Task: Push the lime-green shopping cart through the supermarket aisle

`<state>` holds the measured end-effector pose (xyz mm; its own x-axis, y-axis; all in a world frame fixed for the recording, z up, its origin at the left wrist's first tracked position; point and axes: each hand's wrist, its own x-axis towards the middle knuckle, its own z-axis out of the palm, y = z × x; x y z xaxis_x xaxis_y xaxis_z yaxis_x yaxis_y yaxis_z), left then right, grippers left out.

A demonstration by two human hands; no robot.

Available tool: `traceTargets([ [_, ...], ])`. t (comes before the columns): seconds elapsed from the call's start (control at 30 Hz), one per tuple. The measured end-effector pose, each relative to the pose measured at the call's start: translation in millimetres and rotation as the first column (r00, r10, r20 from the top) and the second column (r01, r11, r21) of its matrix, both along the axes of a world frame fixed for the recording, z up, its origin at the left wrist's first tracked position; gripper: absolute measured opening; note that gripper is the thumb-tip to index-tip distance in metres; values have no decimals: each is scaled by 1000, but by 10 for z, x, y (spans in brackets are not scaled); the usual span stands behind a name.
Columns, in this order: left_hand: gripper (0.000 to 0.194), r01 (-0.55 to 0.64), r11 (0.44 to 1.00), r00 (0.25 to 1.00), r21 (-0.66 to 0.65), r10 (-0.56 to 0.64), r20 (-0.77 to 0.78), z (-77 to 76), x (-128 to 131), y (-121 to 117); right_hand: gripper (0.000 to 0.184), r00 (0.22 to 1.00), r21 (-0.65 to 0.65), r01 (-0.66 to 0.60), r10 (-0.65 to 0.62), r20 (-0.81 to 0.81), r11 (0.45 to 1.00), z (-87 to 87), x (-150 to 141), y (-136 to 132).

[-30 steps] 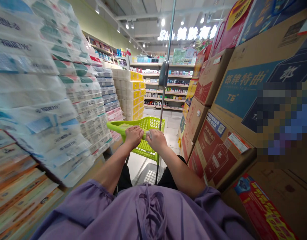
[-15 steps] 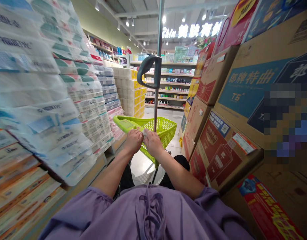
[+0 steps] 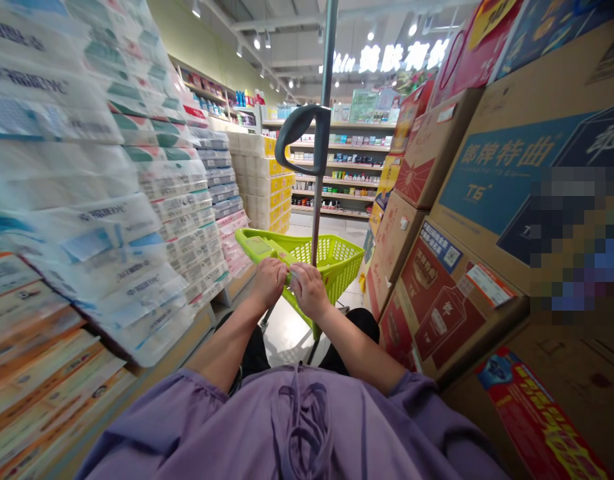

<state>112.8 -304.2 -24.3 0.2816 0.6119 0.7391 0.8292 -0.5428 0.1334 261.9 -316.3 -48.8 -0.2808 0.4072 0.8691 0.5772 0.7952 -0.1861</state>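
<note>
A bright green plastic shopping cart [image 3: 344,270] stands in front of me, turned at an angle with its perforated basket pointing right. My left hand [image 3: 269,281] is closed round its green handle bar [image 3: 259,248]. Close beside it, almost touching, my right hand [image 3: 309,290] has its fingers curled over the right part of the same bar. A metal pole [image 3: 317,207] rises just beyond my right hand, with a dark grey loop grip [image 3: 321,143] on it; where its foot joins is hidden.
Wrapped tissue packs [image 3: 121,220] are piled high on my left, with yellow-and-white packs [image 3: 261,180] farther on. Stacked cardboard cartons [image 3: 437,293] line the right side. Shelves of small goods [image 3: 347,160] close off the far end of the narrow aisle.
The cart has swung round, its basket shifting to the right. The pole's loop grip has turned from edge-on to facing me. Both hands have stayed on the bar, moving slightly.
</note>
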Motion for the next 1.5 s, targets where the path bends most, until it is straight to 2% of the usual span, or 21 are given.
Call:
traceTargets([
  [0.13,42,-5,1000,1000,-8,5,28,-2,-36,31,36,994,-12,108,-108,18,994,-13,-88,-35],
  [0.3,42,30,1000,996,-9,-29,81,-43,-84,54,40,998,7,47,-47,43,999,-58,-97,5],
  [0.37,42,38,999,994,-28,-35,102,-60,-96,59,40,998,7,61,-61,15,998,-82,-70,34],
  [0.47,41,-8,999,991,-48,14,132,-75,-109,69,40,996,-11,90,-90,1,996,-85,-76,48],
  [0.63,42,-47,996,989,-71,56,138,-84,-133,94,46,998,-38,49,-47,51,998,-80,-69,46],
  [0.8,42,-50,996,989,-78,60,135,-95,-159,113,51,987,-95,144,-136,86,985,-146,-21,43],
  [0.87,42,-55,996,990,-69,63,124,-87,-169,113,52,985,-98,156,-148,85,983,-173,-25,42],
  [1.0,40,-92,990,992,-109,100,72,-11,-139,79,49,994,-82,98,-93,61,992,-181,-3,74],
  [1.13,29,-177,969,983,-169,168,-69,69,14,7,52,998,-111,65,-64,17,992,-120,-27,100],
  [1.23,23,-238,961,968,-141,223,-118,72,126,-34,54,999,-112,15,-19,-32,994,-122,-49,120],
  [1.4,36,-257,963,962,-78,248,-112,49,131,-31,43,997,-70,23,-27,-70,997,-285,72,228],
  [1.5,38,-282,958,952,-59,272,-141,75,92,-10,40,998,-65,5,-10,-70,998,-325,89,282],
])
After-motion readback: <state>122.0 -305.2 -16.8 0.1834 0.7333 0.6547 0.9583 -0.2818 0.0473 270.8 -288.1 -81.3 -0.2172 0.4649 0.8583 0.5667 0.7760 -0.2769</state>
